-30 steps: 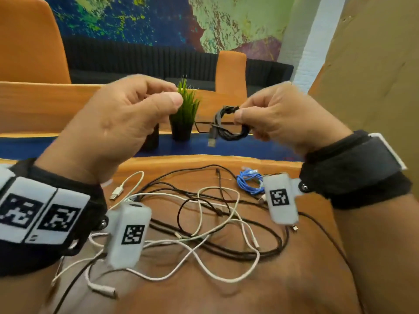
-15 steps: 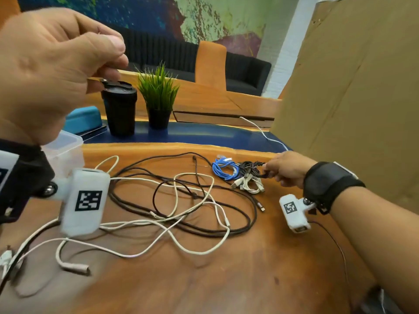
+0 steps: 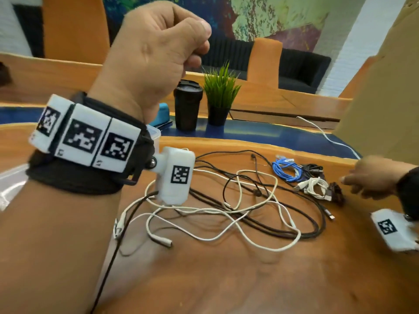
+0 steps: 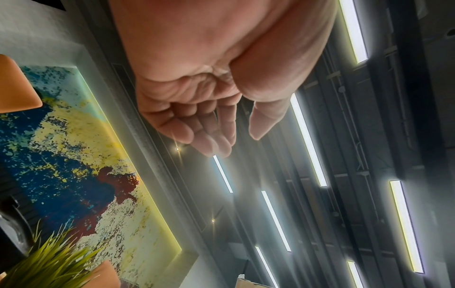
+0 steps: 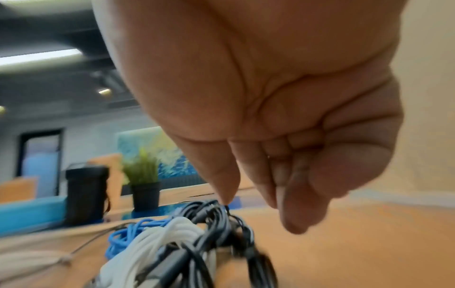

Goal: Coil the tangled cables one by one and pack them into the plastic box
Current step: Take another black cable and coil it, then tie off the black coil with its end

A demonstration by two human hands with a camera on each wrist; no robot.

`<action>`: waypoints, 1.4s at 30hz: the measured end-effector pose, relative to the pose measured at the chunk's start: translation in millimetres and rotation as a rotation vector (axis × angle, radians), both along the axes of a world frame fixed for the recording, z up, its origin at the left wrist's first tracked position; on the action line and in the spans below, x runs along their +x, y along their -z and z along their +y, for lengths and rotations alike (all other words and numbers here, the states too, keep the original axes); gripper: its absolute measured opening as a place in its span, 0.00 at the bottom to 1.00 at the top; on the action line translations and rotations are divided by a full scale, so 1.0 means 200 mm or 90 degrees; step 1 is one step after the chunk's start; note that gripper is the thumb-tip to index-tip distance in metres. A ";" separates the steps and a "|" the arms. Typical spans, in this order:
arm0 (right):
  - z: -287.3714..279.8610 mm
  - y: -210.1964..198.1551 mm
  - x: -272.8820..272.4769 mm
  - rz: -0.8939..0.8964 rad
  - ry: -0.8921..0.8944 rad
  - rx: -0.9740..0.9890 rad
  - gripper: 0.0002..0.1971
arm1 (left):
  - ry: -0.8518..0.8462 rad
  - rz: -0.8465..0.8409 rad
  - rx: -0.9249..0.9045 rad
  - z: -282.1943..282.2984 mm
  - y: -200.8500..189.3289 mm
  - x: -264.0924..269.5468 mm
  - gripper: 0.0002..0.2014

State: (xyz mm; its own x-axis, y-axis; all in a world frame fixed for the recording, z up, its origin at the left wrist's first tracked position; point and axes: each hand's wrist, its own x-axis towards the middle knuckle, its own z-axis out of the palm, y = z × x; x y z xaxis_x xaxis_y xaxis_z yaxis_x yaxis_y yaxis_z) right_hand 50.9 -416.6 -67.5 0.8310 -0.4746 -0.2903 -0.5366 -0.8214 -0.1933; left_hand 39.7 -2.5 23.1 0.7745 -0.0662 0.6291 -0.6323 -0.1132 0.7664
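A tangle of white and black cables [image 3: 249, 207] lies mid-table. At the right sit coiled bundles: blue [image 3: 286, 169], white [image 3: 314, 185] and a small black coil [image 3: 336, 193]. My right hand [image 3: 350, 183] hovers just right of the black coil with relaxed fingers. In the right wrist view my right hand [image 5: 258, 210] has its thumb tip touching the top of the black coil [image 5: 216, 218]. My left hand [image 3: 201, 41] is raised high, loosely curled; in the left wrist view my left hand [image 4: 234, 144] holds nothing. The plastic box [image 3: 155, 134] peeks out behind my left wrist.
A black cup [image 3: 188, 105] and a potted plant [image 3: 221, 94] stand on the blue strip behind the table. A cardboard sheet [image 3: 385, 87] rises at the right. A loose white cable [image 3: 326, 137] runs off toward it.
My right hand carried the black coil down to the bundles at the right and let it go. My left hand rose up in front of the camera.
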 end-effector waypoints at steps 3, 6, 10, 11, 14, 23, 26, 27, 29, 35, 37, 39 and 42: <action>0.19 -0.14 0.01 -0.118 -0.184 -0.161 0.07 | -0.013 -0.018 0.009 0.02 0.00 0.06 0.07; 0.47 -0.25 -0.04 -0.141 -0.346 -0.008 0.04 | -0.024 -0.035 0.022 0.02 0.01 0.06 0.08; 0.82 -0.20 -0.09 -0.020 -0.538 -0.036 0.12 | -0.046 -0.032 0.029 0.01 0.01 0.06 0.09; 0.88 -0.16 -0.08 -0.010 -0.569 -0.082 0.13 | -0.048 -0.034 0.036 0.01 0.01 0.06 0.09; 0.97 -0.11 -0.04 -0.035 -0.601 -0.107 0.08 | -0.041 -0.027 0.061 0.01 0.01 0.04 0.09; 1.04 -0.78 -0.10 -0.481 -0.515 0.320 0.11 | 0.122 0.087 0.168 -0.15 0.08 0.01 0.09; 1.05 -0.90 -0.13 -0.601 -0.493 0.319 0.11 | 0.169 0.087 0.034 -0.14 0.08 0.03 0.12; 1.04 -0.93 -0.13 -0.638 -0.481 0.333 0.11 | 0.190 0.095 -0.004 -0.11 0.08 0.04 0.13; 0.99 -1.00 -0.11 -0.693 -0.448 0.392 0.12 | 0.216 0.123 -0.068 -0.06 0.06 0.05 0.13; 0.75 -1.24 0.02 -0.662 -0.261 0.691 0.10 | 0.251 0.213 -0.171 0.03 0.01 0.06 0.12; 0.67 -1.26 0.04 -0.638 -0.208 0.738 0.09 | 0.268 0.239 -0.202 0.05 0.03 0.08 0.13; 0.62 -1.23 0.03 -0.588 -0.196 0.815 0.06 | 0.265 0.262 -0.213 0.06 0.05 0.12 0.13; 0.62 -1.13 0.01 -0.519 -0.180 0.933 0.09 | 0.184 0.288 -0.157 0.04 0.08 0.16 0.14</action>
